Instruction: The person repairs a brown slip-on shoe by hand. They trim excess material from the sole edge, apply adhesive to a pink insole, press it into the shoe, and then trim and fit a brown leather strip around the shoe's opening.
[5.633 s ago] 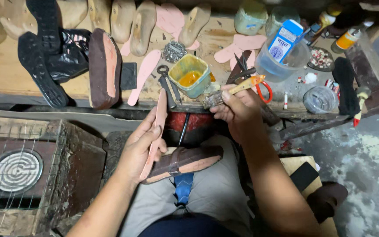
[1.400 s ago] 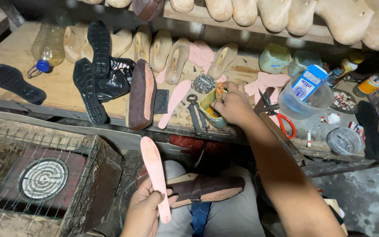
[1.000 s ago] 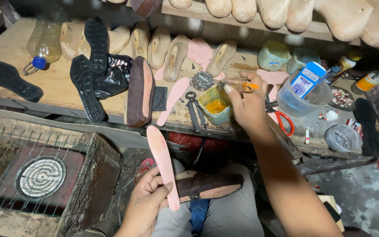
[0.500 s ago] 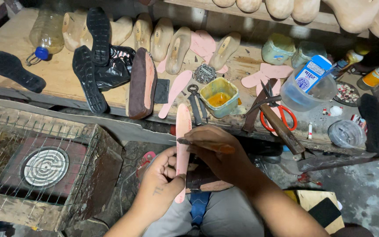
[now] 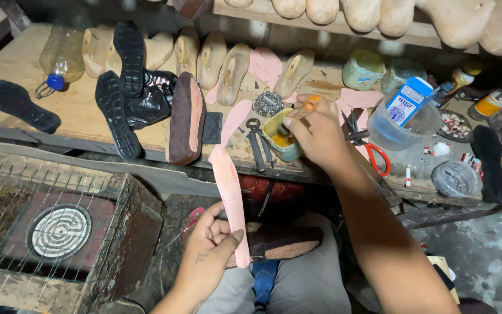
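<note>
Resting upright in left hand (image 5: pixel 207 256): pink insole (image 5: pixel 229 200).

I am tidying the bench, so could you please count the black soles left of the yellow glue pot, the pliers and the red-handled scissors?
Black soles: 3
Pliers: 1
Red-handled scissors: 1
Total: 5

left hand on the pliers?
No, the left hand grips a pink insole above the lap, while the pliers lie untouched on the workbench.
</note>
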